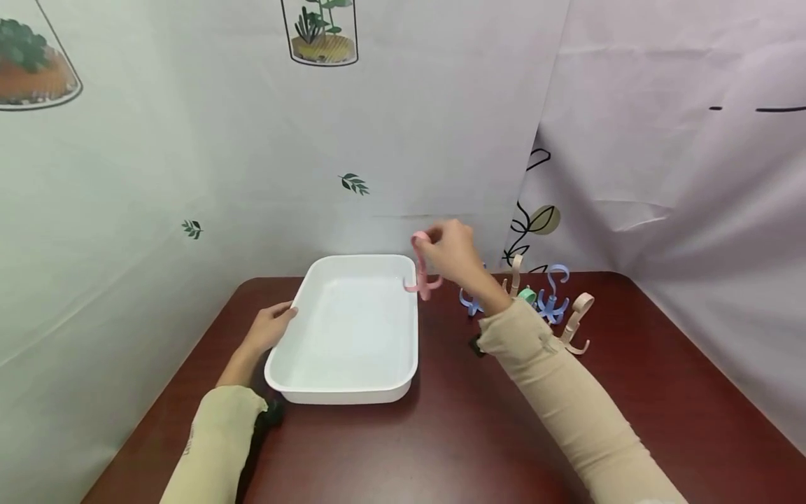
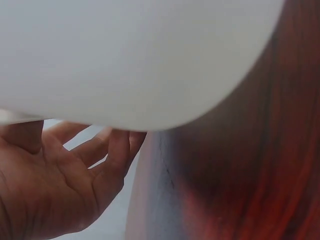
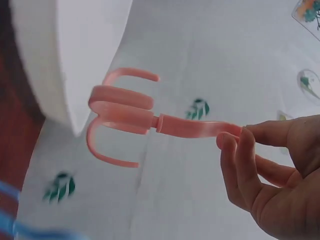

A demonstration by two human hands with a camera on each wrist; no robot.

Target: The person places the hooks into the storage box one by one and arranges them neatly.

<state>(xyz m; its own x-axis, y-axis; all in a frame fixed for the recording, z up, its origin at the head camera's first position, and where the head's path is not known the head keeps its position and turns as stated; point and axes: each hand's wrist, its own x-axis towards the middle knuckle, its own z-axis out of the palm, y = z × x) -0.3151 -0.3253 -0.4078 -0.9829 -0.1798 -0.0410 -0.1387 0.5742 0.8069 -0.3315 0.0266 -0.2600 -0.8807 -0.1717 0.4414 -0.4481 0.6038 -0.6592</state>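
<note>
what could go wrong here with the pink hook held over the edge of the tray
1. The right hand only pinches the pink plastic multi-prong hook by its top end, so it might slip or swing.
2. The hook hangs right at the rim of the white rectangular plastic tray; its prongs may catch there and drop onto the dark red table.
3. The left hand merely touches the tray, which could shift.

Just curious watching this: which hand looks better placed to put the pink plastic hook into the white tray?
Probably the right hand: it pinches the pink plastic hook at the white rectangular tray's far right rim. The left hand only touches the tray's left edge.
</note>
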